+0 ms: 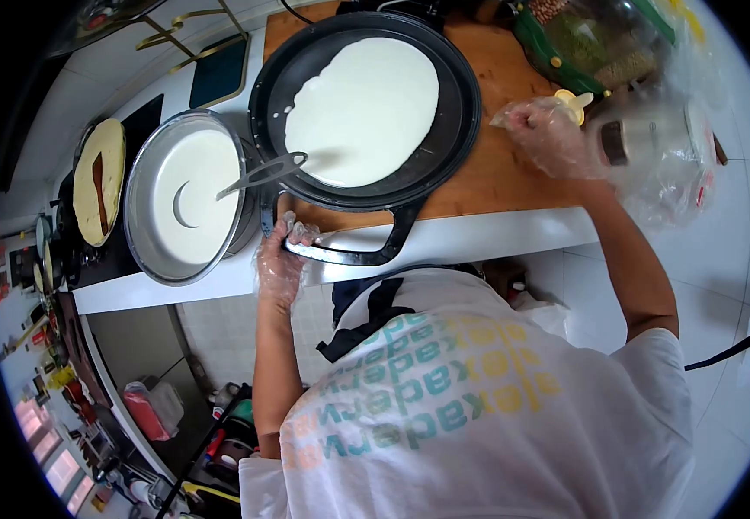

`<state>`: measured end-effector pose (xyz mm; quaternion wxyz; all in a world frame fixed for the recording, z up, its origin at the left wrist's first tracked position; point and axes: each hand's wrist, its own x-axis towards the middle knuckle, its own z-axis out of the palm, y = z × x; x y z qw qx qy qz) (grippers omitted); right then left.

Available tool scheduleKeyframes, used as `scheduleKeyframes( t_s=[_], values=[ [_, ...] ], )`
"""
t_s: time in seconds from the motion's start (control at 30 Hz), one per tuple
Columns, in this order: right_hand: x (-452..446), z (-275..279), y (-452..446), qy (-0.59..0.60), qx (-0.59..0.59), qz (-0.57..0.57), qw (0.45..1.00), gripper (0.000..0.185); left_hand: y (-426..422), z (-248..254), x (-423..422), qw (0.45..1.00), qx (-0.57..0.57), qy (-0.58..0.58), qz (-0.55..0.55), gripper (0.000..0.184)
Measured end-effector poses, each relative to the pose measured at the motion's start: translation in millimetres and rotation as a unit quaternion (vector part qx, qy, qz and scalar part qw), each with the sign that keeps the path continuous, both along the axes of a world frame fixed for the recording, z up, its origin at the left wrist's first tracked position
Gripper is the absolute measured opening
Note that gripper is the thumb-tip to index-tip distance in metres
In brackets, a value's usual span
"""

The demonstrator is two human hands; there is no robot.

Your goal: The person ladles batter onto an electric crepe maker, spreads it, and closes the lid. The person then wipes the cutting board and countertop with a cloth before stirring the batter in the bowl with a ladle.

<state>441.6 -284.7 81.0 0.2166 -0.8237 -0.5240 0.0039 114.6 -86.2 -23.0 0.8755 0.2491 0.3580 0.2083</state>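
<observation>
A round black pan (453, 112) with a loop handle lies on the wooden board, and a pool of white batter (366, 108) spreads unevenly over its base. My left hand (282, 253), in a clear plastic glove, is closed around the pan handle (349, 255). To the left stands a metal bowl (137, 203) of white batter; a ladle (258, 177) rests in it, its handle reaching over the pan's rim. My right hand (552, 134), also gloved, is curled closed above the board, beside a small yellow scoop (576, 104). What its fingers hold, if anything, is hidden.
A pale round pancake (89, 186) with a wooden spatula (99, 195) on it sits at the far left. At the right are a green-rimmed container (583, 43) of grains and a plastic-wrapped container (652, 143). The counter's white front edge (496, 232) runs before my body.
</observation>
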Motion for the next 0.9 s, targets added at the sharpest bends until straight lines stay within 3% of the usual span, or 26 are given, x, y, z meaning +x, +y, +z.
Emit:
scheduleKeyframes(
  t_s=[0.1, 0.2, 0.27, 0.33, 0.4, 0.43, 0.5, 0.6, 0.63, 0.7, 0.73, 0.8, 0.9],
  values=[
    [-8.4, -16.4, -0.8, -0.079, -0.017, 0.024, 0.996, 0.009, -1.8, 5.4, 0.8, 0.999, 0.013, 0.038, 0.006, 0.017],
    [-3.6, -7.1, 7.9, -0.094, 0.0, 0.018, 0.995, 0.009, -6.5, 5.2, 3.0, 1.0, 0.009, -0.019, 0.02, 0.017],
    [7.0, 35.4, 28.4, -0.063, 0.112, -0.001, 0.992, 0.012, -18.6, -0.6, 4.9, 0.99, -0.032, 0.014, 0.134, 0.018],
    [31.6, 59.9, 46.7, -0.04, 0.216, -0.033, 0.975, 0.02, -29.4, 2.2, 8.8, 0.986, -0.067, -0.015, 0.154, 0.019],
    [51.7, 102.4, 72.6, -0.103, 0.306, -0.038, 0.946, 0.024, -42.9, -10.9, 4.8, 0.98, -0.127, -0.031, 0.153, 0.025],
    [69.6, 118.3, 84.9, -0.119, 0.339, -0.045, 0.932, 0.027, -52.4, 17.3, 22.6, 0.977, -0.11, 0.051, 0.174, 0.034],
    [95.8, 156.5, 109.2, -0.189, 0.373, -0.062, 0.906, 0.032, -56.6, 2.8, 15.0, 0.982, -0.112, 0.0, 0.153, 0.036],
    [146.5, 187.5, 147.0, -0.225, 0.391, -0.112, 0.885, 0.043, -58.5, 21.9, 29.0, 0.966, -0.141, 0.077, 0.203, 0.038],
    [161.9, 196.0, 159.6, -0.228, 0.391, -0.135, 0.881, 0.047, -58.9, 13.6, 25.7, 0.967, -0.15, 0.048, 0.201, 0.04],
    [192.8, 206.7, 181.1, -0.162, 0.378, -0.172, 0.895, 0.052, -58.9, 7.2, 27.4, 0.959, -0.164, 0.059, 0.223, 0.043],
    [210.1, 209.2, 192.0, -0.124, 0.367, -0.19, 0.902, 0.055, -59.9, -7.3, 19.7, 0.973, -0.139, 0.004, 0.181, 0.045],
    [244.1, 219.2, 208.9, 0.004, 0.378, -0.149, 0.914, 0.052, -61.9, -8.6, 21.7, 0.973, -0.135, -0.025, 0.188, 0.045],
    [252.5, 225.5, 215.0, 0.213, 0.345, -0.084, 0.91, 0.042, -62.3, 10.1, 35.3, 0.961, -0.141, 0.051, 0.232, 0.032]
  ],
)
